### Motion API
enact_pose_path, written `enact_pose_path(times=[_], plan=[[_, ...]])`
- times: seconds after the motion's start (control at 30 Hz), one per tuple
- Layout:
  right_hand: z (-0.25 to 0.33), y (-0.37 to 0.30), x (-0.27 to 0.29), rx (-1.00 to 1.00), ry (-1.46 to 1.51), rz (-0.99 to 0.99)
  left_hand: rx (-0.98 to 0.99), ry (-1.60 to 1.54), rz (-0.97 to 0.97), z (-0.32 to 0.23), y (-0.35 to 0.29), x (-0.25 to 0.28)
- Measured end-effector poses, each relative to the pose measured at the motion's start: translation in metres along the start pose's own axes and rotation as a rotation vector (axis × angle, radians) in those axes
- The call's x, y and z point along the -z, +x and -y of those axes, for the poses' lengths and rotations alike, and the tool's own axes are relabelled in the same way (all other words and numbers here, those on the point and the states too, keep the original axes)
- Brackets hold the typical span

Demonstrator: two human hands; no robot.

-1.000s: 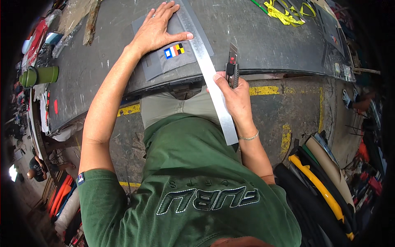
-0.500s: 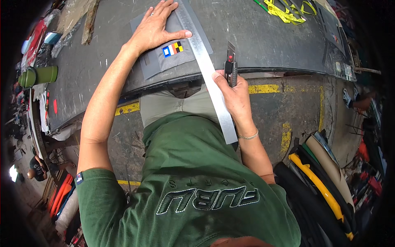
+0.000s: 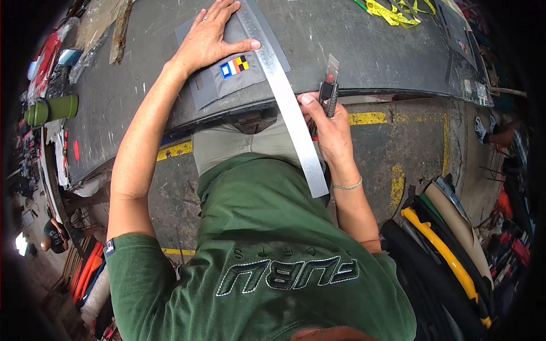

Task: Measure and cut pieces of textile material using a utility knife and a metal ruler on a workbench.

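My left hand (image 3: pixel 207 40) lies flat with its fingers spread over a grey fabric piece (image 3: pixel 245 80), its thumb on a long steel ruler (image 3: pixel 290 108). Colourful flag-like patches (image 3: pixel 234 66) show on the fabric below that thumb. The ruler slants across the fabric, passes the table's near edge and reaches down in front of my shirt. Just right of the ruler, my right hand (image 3: pixel 331 128) is closed around a snap-off utility knife (image 3: pixel 329 91). Its blade is out and points up and away, above the table edge and off the fabric.
The dark table (image 3: pixel 369 62) carries a yellow measuring tape (image 3: pixel 392 12) at the far right and another grey piece (image 3: pixel 458 37). A green bottle (image 3: pixel 51 111) is at the left. Fabric rolls (image 3: pixel 441 250) lie at lower right. A person (image 3: pixel 54 236) is far left.
My right hand has moved slightly right with the knife, its thumb coming away from the ruler's edge. My left hand keeps its place on the fabric and ruler.
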State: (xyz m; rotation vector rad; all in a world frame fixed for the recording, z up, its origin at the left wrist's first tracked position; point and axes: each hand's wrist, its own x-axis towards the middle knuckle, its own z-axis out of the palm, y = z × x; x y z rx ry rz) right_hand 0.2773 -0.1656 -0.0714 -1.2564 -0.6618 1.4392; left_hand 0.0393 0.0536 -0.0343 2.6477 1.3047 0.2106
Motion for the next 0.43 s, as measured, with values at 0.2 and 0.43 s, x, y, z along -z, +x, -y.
enact_pose_path(times=[0.2, 0.43], plan=[[-0.003, -0.003, -0.012, 0.055, -0.05, -0.04, -0.272, -0.31, -0.151, 0.021, -0.002, -0.015], [-0.006, -0.005, -0.012, 0.054, -0.049, -0.065, 0.006, -0.014, 0.012, -0.003, 0.001, 0.001]])
